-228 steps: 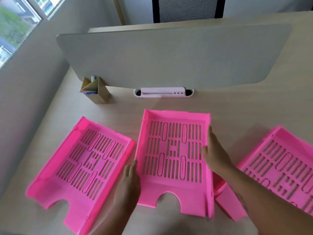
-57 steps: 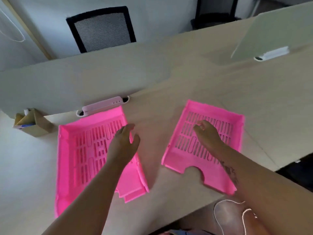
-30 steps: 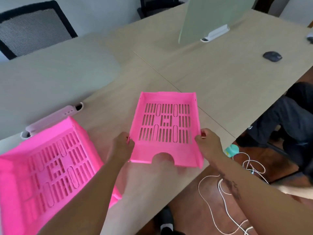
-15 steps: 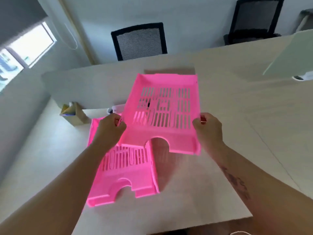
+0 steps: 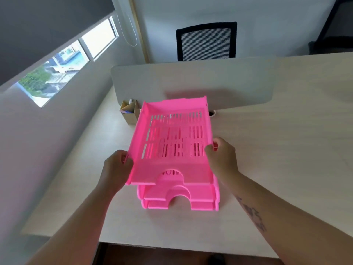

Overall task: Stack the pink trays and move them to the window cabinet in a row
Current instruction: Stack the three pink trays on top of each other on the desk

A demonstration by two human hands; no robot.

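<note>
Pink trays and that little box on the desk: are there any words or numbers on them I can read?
None readable.
Top pink tray, held by left hand and right hand: no label shows.
Stacked pink trays: no label shows.
Cardboard pen holder: contents too small and blurred.

Pale desk w/ divider, mesh chair, window left.

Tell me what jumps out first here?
A bright pink tray, held at its sides by the left hand and right hand, hangs over a stack of matching trays on the pale desk. Behind stand a grey divider and a window at left.
</note>
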